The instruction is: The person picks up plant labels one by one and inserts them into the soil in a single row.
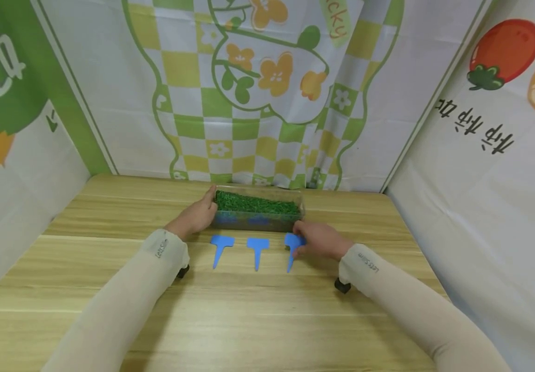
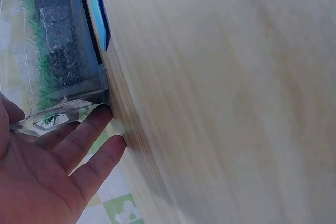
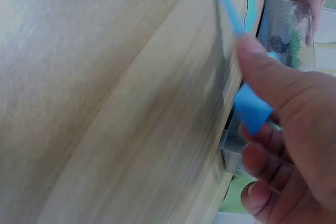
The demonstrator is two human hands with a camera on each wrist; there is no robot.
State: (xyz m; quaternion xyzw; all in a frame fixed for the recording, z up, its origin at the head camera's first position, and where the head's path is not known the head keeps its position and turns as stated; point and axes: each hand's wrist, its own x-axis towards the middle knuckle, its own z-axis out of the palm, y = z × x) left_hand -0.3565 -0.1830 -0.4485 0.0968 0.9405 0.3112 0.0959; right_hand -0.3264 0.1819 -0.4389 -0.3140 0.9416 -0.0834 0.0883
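A clear plastic tray (image 1: 258, 221) filled with green grass-like stuff (image 1: 255, 202) stands on the wooden table. My left hand (image 1: 196, 216) lies flat against its left end, fingers straight (image 2: 86, 135). Three blue T-shaped plant labels lie in front of the tray: the left one (image 1: 221, 248), the middle one (image 1: 257, 250) and the right one (image 1: 292, 247). My right hand (image 1: 316, 240) pinches the right label between thumb and fingers; in the right wrist view the label (image 3: 247, 103) sits under my thumb, its stem pointing away.
Printed cloth walls close in the table (image 1: 249, 320) at the back and both sides. The wide front part of the tabletop holds only my forearms. The tray stands near the back edge.
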